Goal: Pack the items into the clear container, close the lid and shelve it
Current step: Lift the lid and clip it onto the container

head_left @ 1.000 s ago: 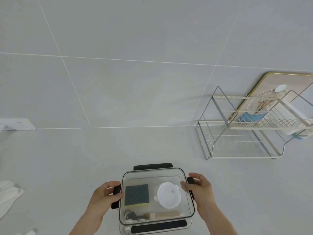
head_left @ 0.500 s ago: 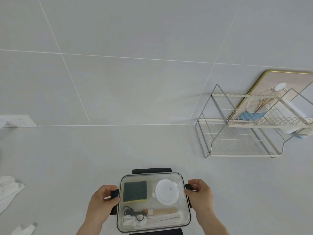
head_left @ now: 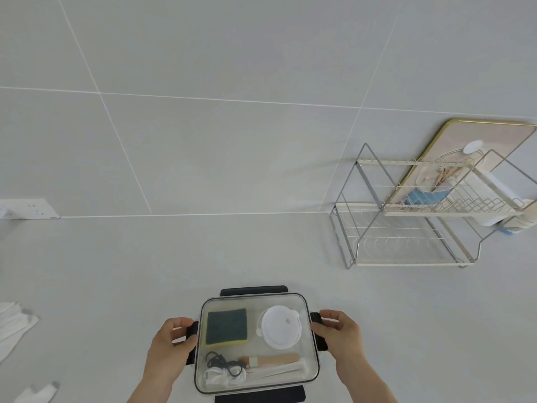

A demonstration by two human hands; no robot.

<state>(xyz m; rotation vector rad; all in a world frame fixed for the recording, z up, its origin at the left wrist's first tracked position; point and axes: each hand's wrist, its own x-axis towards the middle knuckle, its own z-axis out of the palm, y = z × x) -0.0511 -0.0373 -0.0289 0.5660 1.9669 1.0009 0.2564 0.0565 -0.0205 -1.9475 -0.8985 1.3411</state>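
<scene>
At near centre of the grey tabletop [head_left: 116, 286] sits the clear container [head_left: 257, 343], lid on. Through it show a green sponge [head_left: 227, 327], a white round lid [head_left: 280, 326], a wooden-handled brush [head_left: 273, 360] and coiled cords [head_left: 223, 373]. Left hand [head_left: 168, 349] fingers [head_left: 180, 322] curl onto the left black latch [head_left: 192, 333]; right hand [head_left: 343, 337] fingers pinch the right latch [head_left: 317, 330]. Well apart, far right, stands a wire dish rack [head_left: 406, 216].

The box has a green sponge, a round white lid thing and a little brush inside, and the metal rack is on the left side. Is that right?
Not quite. The head view shows the metal rack on the right side, not the left. The rest holds: the clear box has the green sponge, round white lid and little brush inside.
</scene>
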